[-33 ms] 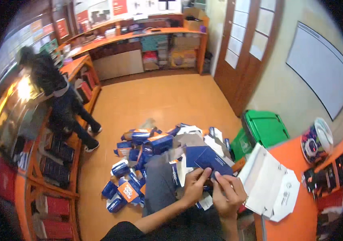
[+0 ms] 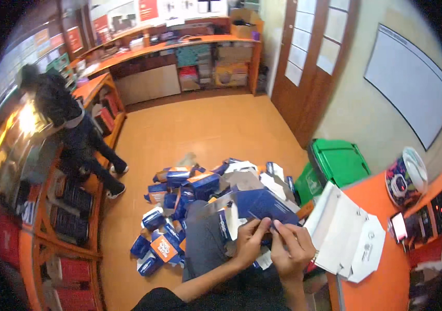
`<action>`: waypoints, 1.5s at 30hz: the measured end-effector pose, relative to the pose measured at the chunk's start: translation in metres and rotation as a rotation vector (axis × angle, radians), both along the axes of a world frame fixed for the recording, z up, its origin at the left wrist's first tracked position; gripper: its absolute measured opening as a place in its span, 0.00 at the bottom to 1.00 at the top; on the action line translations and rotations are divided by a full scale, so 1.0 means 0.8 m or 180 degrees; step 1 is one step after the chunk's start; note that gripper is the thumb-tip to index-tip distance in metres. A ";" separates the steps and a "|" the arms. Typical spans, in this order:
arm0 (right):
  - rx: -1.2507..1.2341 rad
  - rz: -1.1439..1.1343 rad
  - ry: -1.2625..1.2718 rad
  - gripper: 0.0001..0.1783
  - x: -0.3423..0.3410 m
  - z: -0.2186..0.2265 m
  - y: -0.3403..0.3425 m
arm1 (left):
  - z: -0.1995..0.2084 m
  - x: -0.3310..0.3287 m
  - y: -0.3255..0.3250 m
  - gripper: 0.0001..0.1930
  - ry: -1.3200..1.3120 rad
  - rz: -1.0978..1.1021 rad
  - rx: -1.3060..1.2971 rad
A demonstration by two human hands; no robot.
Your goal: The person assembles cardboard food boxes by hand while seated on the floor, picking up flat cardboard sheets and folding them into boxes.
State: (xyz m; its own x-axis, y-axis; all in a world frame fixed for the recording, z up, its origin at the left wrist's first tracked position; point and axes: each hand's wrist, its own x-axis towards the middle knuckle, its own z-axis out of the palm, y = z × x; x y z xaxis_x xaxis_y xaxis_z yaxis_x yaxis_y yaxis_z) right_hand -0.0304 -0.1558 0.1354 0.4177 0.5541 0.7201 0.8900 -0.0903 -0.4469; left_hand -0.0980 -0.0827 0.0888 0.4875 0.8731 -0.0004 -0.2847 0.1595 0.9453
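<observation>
A dark blue carton piece (image 2: pixel 265 205) with small pale print is held up in front of my lap. My left hand (image 2: pixel 252 241) pinches its near edge between thumb and curled fingers. Close beside it, my right hand (image 2: pixel 294 248) grips the same edge, thumb and fingers pressed together. The thumbs are nearly touching, and the fingertips partly hide that edge. Beyond the piece, a heap of blue, white and orange cartons (image 2: pixel 204 182) lies on the floor, many torn or flattened. To the right of my right hand, an opened white carton (image 2: pixel 329 236) rests on the orange counter.
A green lidded bin (image 2: pixel 340 160) stands by the orange counter (image 2: pixel 376 199), which carries a patterned round tub (image 2: pixel 406 179) and a lit phone (image 2: pixel 399 227). At left, a person (image 2: pixel 68 116) in dark clothes leans over a glass case above orange shelving (image 2: pixel 96 228).
The blue piece has tilted and its panels now look more like one sheet. Both hands stay pinched on it. The phone screen on the counter has come into view, lit.
</observation>
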 end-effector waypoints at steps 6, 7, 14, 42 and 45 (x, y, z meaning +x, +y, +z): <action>-0.0154 0.0275 0.0467 0.15 0.017 -0.003 -0.011 | -0.010 -0.007 0.006 0.13 0.0282 -0.0570 0.0768; -0.0152 0.0225 0.0465 0.15 0.018 0.005 -0.006 | -0.023 -0.005 0.010 0.14 0.0871 -0.0561 0.1558; 0.0576 0.0350 0.1550 0.10 0.058 -0.020 0.000 | -0.039 -0.015 -0.007 0.15 0.1485 -0.1018 0.2621; -0.1873 -0.2430 0.0966 0.26 0.181 -0.092 -0.061 | -0.058 0.084 0.072 0.22 0.2848 0.0027 0.3863; -0.1909 -0.2235 0.1239 0.26 0.202 -0.107 -0.085 | -0.060 0.098 0.034 0.26 0.2041 -0.0778 0.3557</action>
